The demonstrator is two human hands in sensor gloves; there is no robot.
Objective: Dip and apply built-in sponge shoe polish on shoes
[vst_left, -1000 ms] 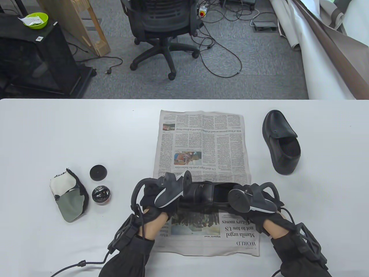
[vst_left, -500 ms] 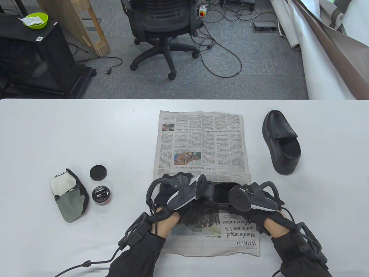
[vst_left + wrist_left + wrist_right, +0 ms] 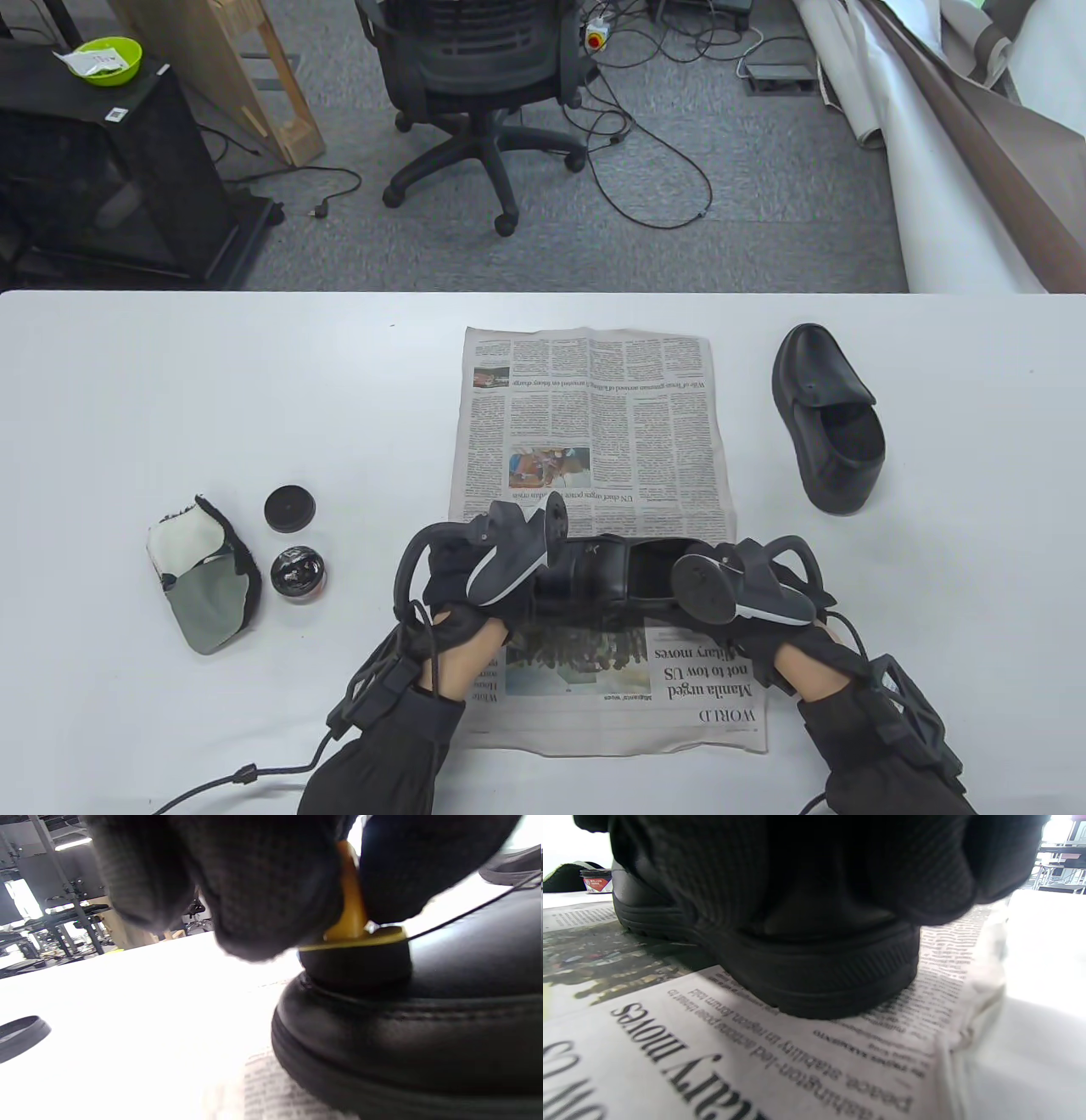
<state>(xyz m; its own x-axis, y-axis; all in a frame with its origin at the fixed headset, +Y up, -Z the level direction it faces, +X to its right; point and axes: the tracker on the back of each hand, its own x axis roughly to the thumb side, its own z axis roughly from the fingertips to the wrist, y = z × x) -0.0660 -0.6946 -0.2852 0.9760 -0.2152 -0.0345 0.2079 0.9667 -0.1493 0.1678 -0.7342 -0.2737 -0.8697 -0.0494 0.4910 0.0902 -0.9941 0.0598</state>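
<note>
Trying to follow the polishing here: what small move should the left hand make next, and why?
Probably slide the round black sponge applicator with its yellow handle onward across the black leather shoe, since the left hand already presses it there while the right hand steadies the heel.

Blk shoe (image 3: 624, 573) on newspaper (image 3: 594, 407), sponge (image 3: 354, 957) atop.

In the table view the trackers cover most of both hands: the left hand (image 3: 462, 586) and right hand (image 3: 768, 624) show no fingertips, so their grip cannot be read there. The shoe (image 3: 624, 577) between them is half hidden, toe and heel both covered. In the left wrist view the sponge (image 3: 354, 955) is partly behind blurred fingers (image 3: 263, 878). In the right wrist view the glove (image 3: 814, 866) blocks the shoe's upper. The tin's (image 3: 596, 882) label is too small to read.
</note>
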